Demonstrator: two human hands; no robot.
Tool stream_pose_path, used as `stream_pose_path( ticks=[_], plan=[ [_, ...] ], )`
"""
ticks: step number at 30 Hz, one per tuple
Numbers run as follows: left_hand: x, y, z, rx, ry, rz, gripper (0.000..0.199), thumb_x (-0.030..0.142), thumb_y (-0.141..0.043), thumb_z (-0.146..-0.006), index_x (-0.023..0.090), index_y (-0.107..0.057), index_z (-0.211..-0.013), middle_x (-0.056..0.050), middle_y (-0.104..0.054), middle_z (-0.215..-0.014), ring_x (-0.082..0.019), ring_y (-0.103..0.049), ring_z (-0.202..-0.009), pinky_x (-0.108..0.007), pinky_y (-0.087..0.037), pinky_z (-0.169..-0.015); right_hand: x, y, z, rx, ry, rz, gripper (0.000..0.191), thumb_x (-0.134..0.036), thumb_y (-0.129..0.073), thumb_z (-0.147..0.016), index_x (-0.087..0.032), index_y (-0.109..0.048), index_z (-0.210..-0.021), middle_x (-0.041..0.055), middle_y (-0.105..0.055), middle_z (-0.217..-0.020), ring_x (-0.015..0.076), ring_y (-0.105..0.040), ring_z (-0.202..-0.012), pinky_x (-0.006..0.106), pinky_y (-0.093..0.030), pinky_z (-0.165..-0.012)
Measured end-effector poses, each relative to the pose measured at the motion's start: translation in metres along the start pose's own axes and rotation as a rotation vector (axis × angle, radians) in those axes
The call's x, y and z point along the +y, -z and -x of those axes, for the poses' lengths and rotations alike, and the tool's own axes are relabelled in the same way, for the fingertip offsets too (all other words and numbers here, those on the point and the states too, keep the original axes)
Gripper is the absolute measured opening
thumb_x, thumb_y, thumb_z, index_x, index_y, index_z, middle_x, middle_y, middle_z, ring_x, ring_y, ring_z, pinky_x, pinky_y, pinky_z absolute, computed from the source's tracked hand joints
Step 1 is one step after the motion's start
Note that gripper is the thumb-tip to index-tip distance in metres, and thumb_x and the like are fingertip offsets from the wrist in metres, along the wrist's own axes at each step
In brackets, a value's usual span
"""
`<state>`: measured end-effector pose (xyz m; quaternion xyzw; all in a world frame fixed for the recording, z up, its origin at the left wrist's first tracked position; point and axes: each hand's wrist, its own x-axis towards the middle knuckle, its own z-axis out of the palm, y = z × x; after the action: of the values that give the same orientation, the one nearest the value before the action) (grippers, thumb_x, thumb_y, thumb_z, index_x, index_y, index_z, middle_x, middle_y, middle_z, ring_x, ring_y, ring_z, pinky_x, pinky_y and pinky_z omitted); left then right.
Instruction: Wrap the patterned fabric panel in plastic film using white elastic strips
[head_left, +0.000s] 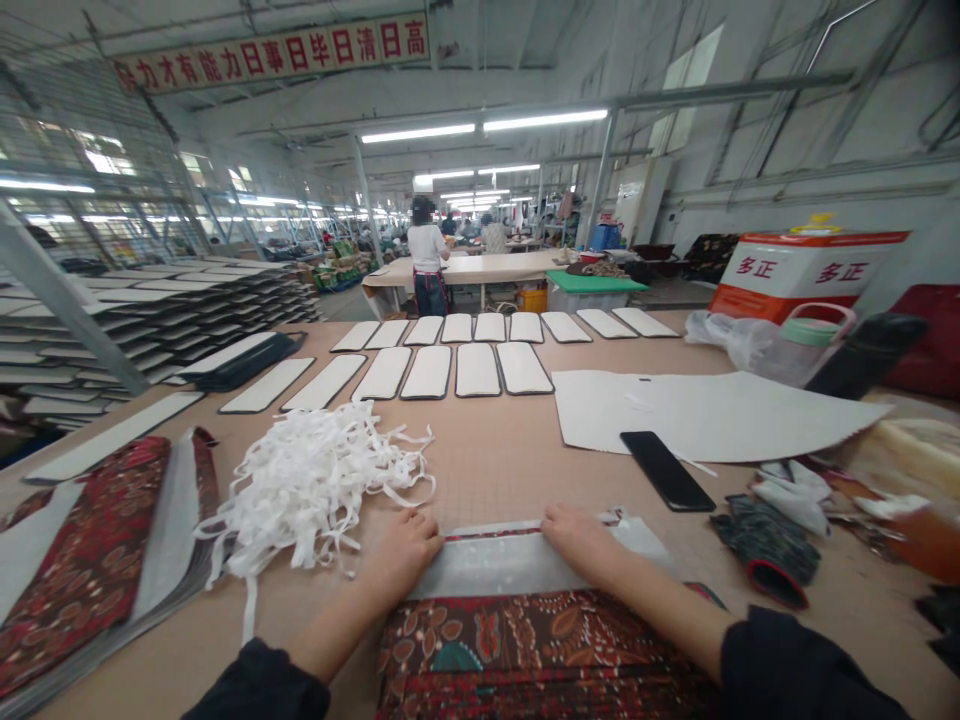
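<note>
A piece of red-brown patterned fabric (517, 630) with a pale grey backing (502, 565) lies in front of me on a stack of the same cloth. A thin line of the pattern shows along its far edge. At the left end of that edge my left hand (407, 548) is closed, its fingers bent over the cloth. My right hand (577, 540) pinches the same edge further right; its fingertips are partly hidden. Just beyond my left hand is a heap of white narrow straps (315, 480). A black phone (666, 470) rests past my right hand.
Two rows of white dark-edged panels (426, 372) cross the table (465, 460). More patterned fabric (97, 560) is piled at left. A large white sheet (705, 410), a dark cloth sleeve (772, 545) and an orange-white can (802, 270) are at right. A person (427, 250) stands beyond.
</note>
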<state>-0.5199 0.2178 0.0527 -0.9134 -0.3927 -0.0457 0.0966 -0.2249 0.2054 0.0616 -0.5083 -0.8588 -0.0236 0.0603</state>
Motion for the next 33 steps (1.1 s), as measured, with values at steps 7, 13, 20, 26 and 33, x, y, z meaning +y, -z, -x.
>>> stream_pose_path(
  ticks=[7,13,20,26,33],
  plan=[
    [0.006,-0.011,0.018,0.067,0.177,0.053,0.019,0.020,-0.041,-0.088,0.023,-0.059,-0.093,-0.003,-0.059,-0.093,-0.018,-0.049,-0.087,-0.036,-0.030,-0.084,-0.106,-0.029,-0.058,0.082,0.251,-0.040,0.016,-0.014,-0.042,-0.086,-0.014,-0.057,-0.093,0.0074,-0.055,-0.093,0.0201,-0.048,-0.091,0.029,-0.039,-0.075],
    [0.000,-0.021,0.037,0.128,0.194,0.132,0.021,0.021,-0.039,-0.089,0.024,-0.059,-0.095,-0.003,-0.060,-0.099,-0.018,-0.051,-0.089,-0.038,-0.029,-0.084,-0.103,-0.028,-0.066,0.022,0.250,-0.022,0.018,-0.012,-0.042,-0.085,-0.013,-0.060,-0.084,0.0085,-0.056,-0.086,0.0198,-0.050,-0.085,0.028,-0.039,-0.070],
    [-0.001,-0.026,0.035,0.250,0.333,0.255,0.020,0.021,-0.040,-0.085,0.021,-0.060,-0.092,-0.006,-0.059,-0.095,-0.020,-0.051,-0.089,-0.035,-0.037,-0.081,-0.125,-0.031,-0.081,0.096,0.324,-0.075,0.019,-0.017,-0.041,-0.087,-0.014,-0.060,-0.089,0.0070,-0.056,-0.090,0.0196,-0.049,-0.088,0.029,-0.039,-0.074],
    [-0.004,-0.028,0.034,0.278,0.429,0.291,0.019,0.023,-0.046,-0.081,0.020,-0.059,-0.095,-0.007,-0.058,-0.091,-0.022,-0.052,-0.089,-0.035,-0.039,-0.079,-0.118,-0.030,-0.086,0.004,0.249,-0.150,0.018,-0.017,-0.042,-0.085,-0.014,-0.060,-0.089,0.0074,-0.057,-0.090,0.0192,-0.050,-0.089,0.027,-0.038,-0.075],
    [-0.010,-0.020,0.028,0.367,0.539,0.464,0.021,0.025,-0.056,-0.074,0.017,-0.058,-0.093,-0.006,-0.057,-0.090,-0.020,-0.054,-0.084,-0.032,-0.042,-0.074,-0.117,-0.025,-0.100,-0.065,0.004,-0.353,0.011,-0.014,-0.050,-0.071,-0.014,-0.059,-0.078,0.0076,-0.059,-0.088,0.0198,-0.051,-0.088,0.026,-0.037,-0.073]
  ],
)
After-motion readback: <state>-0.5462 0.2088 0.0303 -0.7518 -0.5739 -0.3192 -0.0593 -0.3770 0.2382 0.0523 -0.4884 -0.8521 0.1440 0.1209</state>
